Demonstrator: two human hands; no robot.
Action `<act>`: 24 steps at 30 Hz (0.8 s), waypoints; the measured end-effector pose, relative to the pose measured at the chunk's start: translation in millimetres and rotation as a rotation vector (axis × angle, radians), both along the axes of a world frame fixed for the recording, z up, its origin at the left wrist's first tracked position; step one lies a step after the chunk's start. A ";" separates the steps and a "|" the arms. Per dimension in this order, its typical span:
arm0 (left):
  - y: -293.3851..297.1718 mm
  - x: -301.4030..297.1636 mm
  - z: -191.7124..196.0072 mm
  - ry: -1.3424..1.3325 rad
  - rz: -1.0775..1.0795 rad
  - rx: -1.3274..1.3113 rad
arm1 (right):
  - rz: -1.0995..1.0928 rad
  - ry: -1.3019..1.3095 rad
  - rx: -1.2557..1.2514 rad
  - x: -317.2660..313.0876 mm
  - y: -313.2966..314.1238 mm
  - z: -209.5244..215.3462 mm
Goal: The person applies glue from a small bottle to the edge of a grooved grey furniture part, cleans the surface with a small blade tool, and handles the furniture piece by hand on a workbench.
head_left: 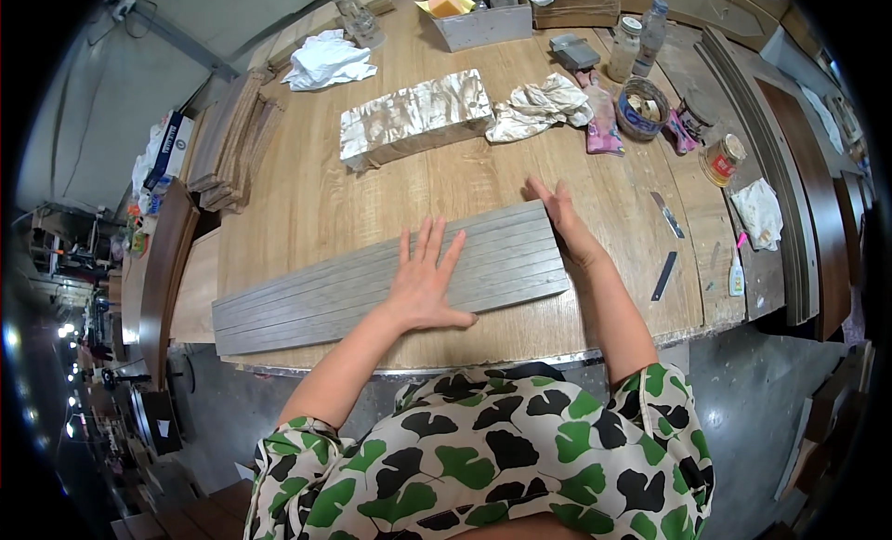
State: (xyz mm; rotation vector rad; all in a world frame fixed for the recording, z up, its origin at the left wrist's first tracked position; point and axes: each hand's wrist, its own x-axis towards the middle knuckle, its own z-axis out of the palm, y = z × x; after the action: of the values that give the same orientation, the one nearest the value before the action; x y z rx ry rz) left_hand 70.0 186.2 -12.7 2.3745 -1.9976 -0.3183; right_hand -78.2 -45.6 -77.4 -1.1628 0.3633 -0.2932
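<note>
Both hands, left (423, 284) and right (564, 219), lay flat and open on the strips (372, 284); a push could have scattered them.

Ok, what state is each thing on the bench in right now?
Row of long grey wooden strips: flat, side by side, ends overhanging the bench's left edge.
Left hand: open, palm flat on the strips.
Right hand: open, edge-on against the strips' right ends.
Foil-wrapped block: lying flat, wrapped.
Clear plastic bottle: upright, capped.
</note>
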 end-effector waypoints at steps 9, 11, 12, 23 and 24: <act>0.7 -1.4 1.9 -0.010 0.004 -0.023 | -0.044 0.030 0.051 -1.5 5.4 6.4; -0.1 -0.7 1.7 -0.008 -0.004 -0.050 | -0.064 0.020 0.066 -1.4 8.1 6.1; 0.4 -0.4 1.3 -0.008 -0.005 -0.053 | -0.071 0.016 0.075 -1.3 10.5 6.9; -4.7 -4.5 -2.4 0.050 0.021 -0.106 | -0.998 0.404 -0.634 -152.3 -34.0 9.5; -3.0 -3.0 -2.9 0.068 0.026 -0.115 | -1.039 0.520 -0.747 -176.2 -36.2 2.1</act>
State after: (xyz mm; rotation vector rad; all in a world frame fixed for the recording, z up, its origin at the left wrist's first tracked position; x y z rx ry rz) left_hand 66.9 183.2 -15.7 2.2866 -1.9004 -0.2721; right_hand -254.5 -81.8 -75.2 -1.6996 1.4084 -1.1031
